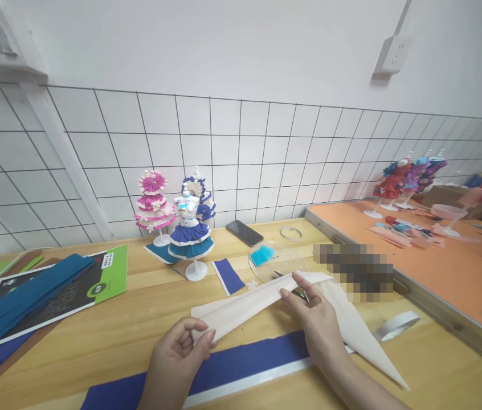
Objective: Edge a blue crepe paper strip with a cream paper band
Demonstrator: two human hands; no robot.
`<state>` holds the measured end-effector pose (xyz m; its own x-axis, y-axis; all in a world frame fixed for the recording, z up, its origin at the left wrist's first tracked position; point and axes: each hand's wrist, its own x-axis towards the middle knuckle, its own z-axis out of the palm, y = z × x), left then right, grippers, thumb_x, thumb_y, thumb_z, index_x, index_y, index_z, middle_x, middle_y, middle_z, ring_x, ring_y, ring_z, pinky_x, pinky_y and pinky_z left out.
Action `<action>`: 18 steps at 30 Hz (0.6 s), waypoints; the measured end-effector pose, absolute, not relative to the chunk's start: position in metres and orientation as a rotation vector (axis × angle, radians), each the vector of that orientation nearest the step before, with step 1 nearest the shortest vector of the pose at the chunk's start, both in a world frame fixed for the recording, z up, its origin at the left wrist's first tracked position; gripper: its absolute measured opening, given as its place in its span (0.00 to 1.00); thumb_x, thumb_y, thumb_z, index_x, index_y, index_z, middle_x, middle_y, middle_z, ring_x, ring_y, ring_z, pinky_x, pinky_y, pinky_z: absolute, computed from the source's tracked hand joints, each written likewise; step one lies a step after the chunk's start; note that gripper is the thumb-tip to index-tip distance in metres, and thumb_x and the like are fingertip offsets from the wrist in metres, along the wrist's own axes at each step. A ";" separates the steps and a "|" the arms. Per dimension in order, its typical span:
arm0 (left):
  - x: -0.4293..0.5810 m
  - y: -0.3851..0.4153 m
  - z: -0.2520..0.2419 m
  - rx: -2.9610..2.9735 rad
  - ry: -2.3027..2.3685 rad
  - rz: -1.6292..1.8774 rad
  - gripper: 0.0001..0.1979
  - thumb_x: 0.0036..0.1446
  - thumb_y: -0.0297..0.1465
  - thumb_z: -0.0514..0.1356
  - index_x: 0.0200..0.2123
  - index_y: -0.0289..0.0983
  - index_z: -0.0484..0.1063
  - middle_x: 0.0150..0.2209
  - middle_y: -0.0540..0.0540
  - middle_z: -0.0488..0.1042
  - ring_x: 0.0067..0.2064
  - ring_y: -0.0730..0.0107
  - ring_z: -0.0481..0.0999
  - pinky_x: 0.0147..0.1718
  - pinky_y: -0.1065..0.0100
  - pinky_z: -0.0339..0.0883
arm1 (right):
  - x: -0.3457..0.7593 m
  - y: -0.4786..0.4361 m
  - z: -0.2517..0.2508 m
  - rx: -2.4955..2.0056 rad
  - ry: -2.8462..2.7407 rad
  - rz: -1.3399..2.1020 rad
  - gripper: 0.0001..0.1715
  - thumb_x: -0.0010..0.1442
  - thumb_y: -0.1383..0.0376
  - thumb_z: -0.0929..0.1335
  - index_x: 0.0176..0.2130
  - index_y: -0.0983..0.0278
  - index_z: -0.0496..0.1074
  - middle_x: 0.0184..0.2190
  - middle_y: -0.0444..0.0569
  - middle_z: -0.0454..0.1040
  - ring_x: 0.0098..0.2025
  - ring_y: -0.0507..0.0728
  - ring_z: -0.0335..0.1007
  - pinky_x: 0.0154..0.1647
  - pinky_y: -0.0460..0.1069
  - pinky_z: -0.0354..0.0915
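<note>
A long folded strip of cream paper (245,307) stretches between both hands above the wooden table. My left hand (181,353) pinches its near left end between thumb and fingers. Farther right, my right hand (315,319) grips the top folded edge, and the rest of the sheet hangs down to a point at the right. Under the hands lies a blue strip with a white border (249,364). Scissors, partly hidden behind the right hand and paper, show their blades (277,275). A small blue piece with a white edge (228,275) lies beyond the paper.
Miniature dress forms in pink (155,205) and blue-teal ruffles (190,236) stand at the back. A phone (244,232), a clear round dish (284,262) with turquoise pieces and a tape roll (398,327) lie around. Teal material (48,285) rests on a pad at left. An orange table (437,279) adjoins at right.
</note>
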<state>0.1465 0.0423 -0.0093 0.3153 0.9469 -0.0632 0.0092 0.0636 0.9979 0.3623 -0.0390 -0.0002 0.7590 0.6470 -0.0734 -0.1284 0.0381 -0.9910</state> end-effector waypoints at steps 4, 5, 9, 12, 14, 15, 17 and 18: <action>0.148 0.036 -0.008 1.398 1.005 0.841 0.11 0.37 0.40 0.65 0.21 0.39 0.71 0.16 0.51 0.71 0.21 0.71 0.71 0.21 0.73 0.66 | 0.365 -0.039 0.000 -1.442 -0.453 0.614 0.47 0.40 0.57 0.74 0.56 0.69 0.59 0.21 0.42 0.74 0.35 0.61 0.73 0.42 0.52 0.63; 0.148 0.036 -0.008 1.397 1.008 0.831 0.11 0.37 0.39 0.65 0.21 0.39 0.71 0.16 0.51 0.72 0.20 0.71 0.71 0.20 0.73 0.66 | 0.365 -0.039 0.000 -1.447 -0.451 0.605 0.48 0.40 0.57 0.74 0.56 0.69 0.59 0.21 0.41 0.74 0.34 0.61 0.73 0.42 0.52 0.63; 0.149 0.037 -0.002 1.344 1.020 0.832 0.13 0.33 0.39 0.67 0.20 0.38 0.70 0.16 0.49 0.73 0.21 0.68 0.73 0.20 0.72 0.67 | 0.365 -0.038 0.000 -1.455 -0.444 0.566 0.48 0.39 0.56 0.74 0.56 0.68 0.60 0.20 0.41 0.73 0.33 0.59 0.72 0.41 0.51 0.63; 0.150 0.037 0.003 1.365 1.009 0.787 0.14 0.33 0.40 0.67 0.20 0.37 0.71 0.16 0.49 0.73 0.20 0.68 0.73 0.20 0.71 0.68 | 0.366 -0.038 -0.001 -1.437 -0.459 0.565 0.44 0.40 0.56 0.74 0.54 0.66 0.62 0.24 0.42 0.74 0.34 0.58 0.71 0.41 0.50 0.62; 0.150 0.035 0.005 1.382 1.007 0.789 0.14 0.34 0.40 0.66 0.21 0.37 0.71 0.16 0.49 0.73 0.20 0.69 0.73 0.20 0.71 0.68 | 0.366 -0.037 -0.003 -1.413 -0.465 0.586 0.40 0.40 0.57 0.74 0.52 0.65 0.65 0.29 0.44 0.75 0.35 0.56 0.70 0.40 0.49 0.62; 0.150 0.034 0.006 1.388 1.007 0.797 0.14 0.34 0.40 0.66 0.21 0.37 0.71 0.16 0.49 0.73 0.20 0.69 0.72 0.20 0.72 0.68 | 0.366 -0.037 -0.005 -1.399 -0.465 0.603 0.39 0.41 0.56 0.74 0.51 0.65 0.66 0.31 0.44 0.74 0.35 0.56 0.70 0.40 0.48 0.62; 0.152 0.033 0.004 1.394 1.013 0.830 0.14 0.34 0.40 0.66 0.21 0.37 0.70 0.15 0.50 0.72 0.19 0.70 0.72 0.20 0.72 0.68 | 0.365 -0.036 -0.007 -1.368 -0.460 0.649 0.36 0.41 0.56 0.74 0.50 0.63 0.67 0.31 0.44 0.74 0.34 0.55 0.70 0.38 0.48 0.63; 0.152 0.032 0.003 1.392 1.019 0.855 0.13 0.35 0.40 0.66 0.21 0.37 0.70 0.15 0.51 0.72 0.19 0.70 0.72 0.19 0.73 0.68 | 0.364 -0.036 -0.009 -1.353 -0.457 0.677 0.35 0.42 0.56 0.74 0.49 0.63 0.68 0.30 0.43 0.74 0.33 0.55 0.70 0.37 0.48 0.64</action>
<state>0.1524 0.0320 0.0033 0.3566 0.9321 -0.0636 0.0990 0.0300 0.9946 0.3640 -0.0357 -0.0085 0.7300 0.6786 -0.0811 -0.1786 0.0749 -0.9811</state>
